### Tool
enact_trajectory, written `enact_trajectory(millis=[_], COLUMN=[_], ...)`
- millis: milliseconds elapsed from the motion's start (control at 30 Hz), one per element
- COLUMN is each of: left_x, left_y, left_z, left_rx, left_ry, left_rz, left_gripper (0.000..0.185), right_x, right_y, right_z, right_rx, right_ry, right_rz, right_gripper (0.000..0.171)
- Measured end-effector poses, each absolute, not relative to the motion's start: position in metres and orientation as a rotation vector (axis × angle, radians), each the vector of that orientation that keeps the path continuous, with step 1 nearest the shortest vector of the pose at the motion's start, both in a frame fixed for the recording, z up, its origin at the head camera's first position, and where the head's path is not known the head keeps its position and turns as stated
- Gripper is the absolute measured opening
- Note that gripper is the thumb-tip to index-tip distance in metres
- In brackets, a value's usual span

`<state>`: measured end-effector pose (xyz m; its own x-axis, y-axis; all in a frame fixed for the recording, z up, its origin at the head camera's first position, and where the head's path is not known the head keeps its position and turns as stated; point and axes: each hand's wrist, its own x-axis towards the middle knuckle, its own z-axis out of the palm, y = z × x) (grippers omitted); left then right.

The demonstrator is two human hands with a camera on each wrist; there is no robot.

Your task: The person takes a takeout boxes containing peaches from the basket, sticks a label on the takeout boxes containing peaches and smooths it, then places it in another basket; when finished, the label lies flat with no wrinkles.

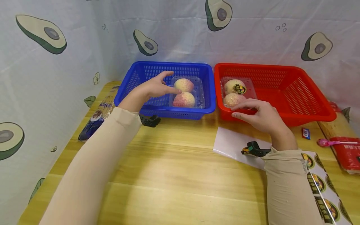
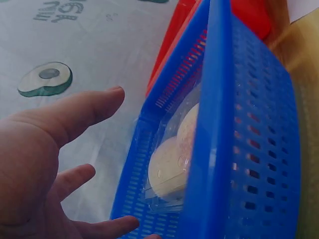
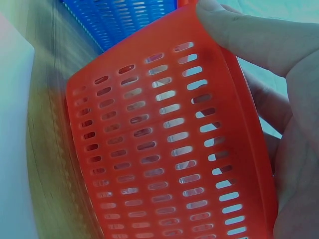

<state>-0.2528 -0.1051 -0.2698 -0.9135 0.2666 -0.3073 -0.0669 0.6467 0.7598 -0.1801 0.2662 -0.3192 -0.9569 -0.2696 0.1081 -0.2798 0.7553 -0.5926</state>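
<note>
My left hand point(image 1: 158, 87), thumb and fingers spread, hovers over the blue basket point(image 1: 180, 113) holding nothing. Below it in the basket lies a clear plastic box point(image 1: 199, 90) with two pink-and-cream peaches point(image 1: 184, 99); no label shows on this one. At the near-left part of the red basket point(image 1: 281, 119) is my right hand point(image 1: 260, 115), fingers loosely bent over the rim. The right wrist view has its thumb at the rim's outer side, other fingers behind the rim. Beside the fingertips in the red basket sits another clear box point(image 1: 251, 91) of two peaches, with a round black-and-gold sticker point(image 1: 239, 89).
A sheet of stickers point(image 1: 323, 187) lies by the right forearm, near a white paper point(image 1: 226, 145). Farther right are a small candy point(image 1: 306, 133), a pink lollipop point(image 1: 324, 142) and a red package point(image 1: 344, 156). A blue-and-clear package point(image 1: 97, 120) lies left. Avocado-print cloth point(image 1: 180, 37) hangs behind the baskets.
</note>
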Motion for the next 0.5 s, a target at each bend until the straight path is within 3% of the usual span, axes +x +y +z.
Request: enact_trajectory(millis=[500], left_x=[-0.285], left_y=[-0.095], left_z=[-0.277], left_rx=[-0.208], left_ry=[2.185], left_rz=[1.286], left_gripper=[0.091], right_x=[-0.181], right_y=[0.266], right_z=[-0.322], right_rx=[0.462], right_ry=[-2.926], right_rz=[1.001], right_gripper=[0.034])
